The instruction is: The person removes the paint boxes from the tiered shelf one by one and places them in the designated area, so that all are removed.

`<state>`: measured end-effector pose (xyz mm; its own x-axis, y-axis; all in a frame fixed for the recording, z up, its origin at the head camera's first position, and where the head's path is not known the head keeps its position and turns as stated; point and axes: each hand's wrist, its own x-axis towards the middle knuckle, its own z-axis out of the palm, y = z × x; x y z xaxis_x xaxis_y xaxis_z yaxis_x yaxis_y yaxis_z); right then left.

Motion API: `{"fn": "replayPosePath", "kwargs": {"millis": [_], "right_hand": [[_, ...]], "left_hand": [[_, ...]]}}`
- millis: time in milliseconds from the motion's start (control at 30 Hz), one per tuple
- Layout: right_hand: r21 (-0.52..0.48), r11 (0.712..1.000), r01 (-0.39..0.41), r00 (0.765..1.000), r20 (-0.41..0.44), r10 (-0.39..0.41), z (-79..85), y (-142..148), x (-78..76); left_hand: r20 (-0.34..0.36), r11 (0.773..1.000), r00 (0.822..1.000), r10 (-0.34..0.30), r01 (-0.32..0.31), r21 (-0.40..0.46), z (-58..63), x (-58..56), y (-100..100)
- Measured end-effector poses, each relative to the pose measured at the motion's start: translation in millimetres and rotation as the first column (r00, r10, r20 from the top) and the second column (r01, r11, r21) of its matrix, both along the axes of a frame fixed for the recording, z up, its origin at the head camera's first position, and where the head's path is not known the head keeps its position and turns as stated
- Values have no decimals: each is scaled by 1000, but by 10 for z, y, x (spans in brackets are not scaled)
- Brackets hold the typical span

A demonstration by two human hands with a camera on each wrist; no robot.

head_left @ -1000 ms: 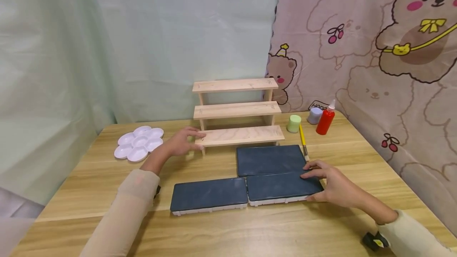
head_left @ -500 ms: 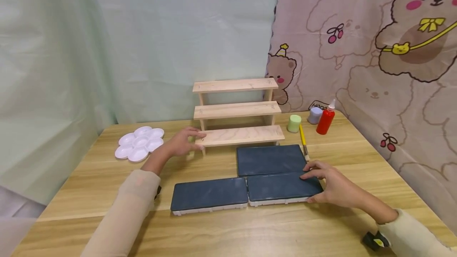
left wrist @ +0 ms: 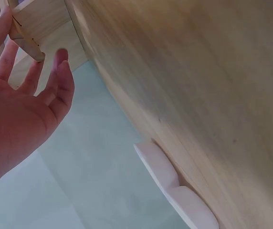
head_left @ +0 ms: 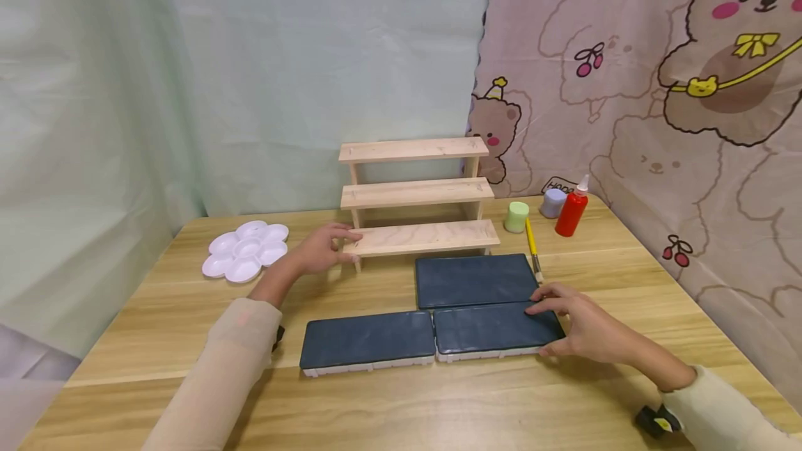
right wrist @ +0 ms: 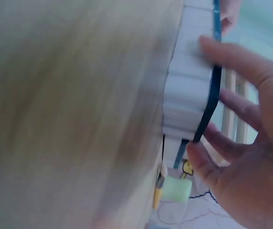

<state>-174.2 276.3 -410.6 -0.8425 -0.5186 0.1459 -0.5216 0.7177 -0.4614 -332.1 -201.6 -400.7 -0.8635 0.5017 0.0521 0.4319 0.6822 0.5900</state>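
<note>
At the back stands a three-step wooden display shelf (head_left: 418, 193). My left hand (head_left: 319, 248) holds the left end of its lowest board (left wrist: 26, 45), thumb at the front, fingers bent about the end. Three flat white boxes with dark blue lids lie in front of the shelf: a back box (head_left: 473, 281), a front left box (head_left: 367, 341) and a front right box (head_left: 491, 329). My right hand (head_left: 585, 326) grips the right end of the front right box. In the right wrist view, the thumb is on the white side (right wrist: 189, 81) and the fingers are at the lid.
A white flower-shaped palette (head_left: 246, 250) lies left of my left hand. Right of the shelf are a green jar (head_left: 516, 217), a purple-blue jar (head_left: 553, 203), a red squeeze bottle (head_left: 571, 213) and a yellow-handled paintbrush (head_left: 532, 246). Curtains hang behind the wooden table (head_left: 401, 413).
</note>
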Motion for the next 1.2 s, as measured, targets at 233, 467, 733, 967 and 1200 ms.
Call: {"fn": "replayPosePath", "kwargs": {"millis": [233,467,733,967,1200], "right_hand": [[-38,998,41,998,50,-39,99,-43,-31],[-130,992,9,1000,16,-7,176,-136,-179],[-230,973,3,998,-66,-18,233,-296,-366],[-270,962,31,996,-70,-52,311,-471,-500],[-322,946,41,993,-88,-73,383,-616,-612]], "left_hand": [[-75,998,997,-28,23,-65,45,19,24],[-138,988,990,-11,-11,-155,104,87,111],[-159,976,985,74,-105,-193,155,184,179],[-217,975,967,134,-168,-145,186,260,234],[-285,967,937,203,-238,-93,145,304,286]]}}
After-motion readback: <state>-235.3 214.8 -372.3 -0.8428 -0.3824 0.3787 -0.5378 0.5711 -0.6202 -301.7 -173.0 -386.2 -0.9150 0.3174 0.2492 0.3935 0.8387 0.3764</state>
